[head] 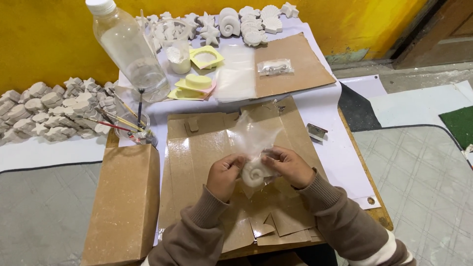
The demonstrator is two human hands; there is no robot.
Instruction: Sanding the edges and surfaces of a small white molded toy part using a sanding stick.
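Left hand [224,175], right hand [290,167], fingers gripping white shell cast [253,173] inside clear bag [253,133]

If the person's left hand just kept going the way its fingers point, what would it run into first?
The left hand points right, toward the white spiral shell cast inside the clear plastic bag, which it already touches. Just behind that sits the right hand, so little free room remains.
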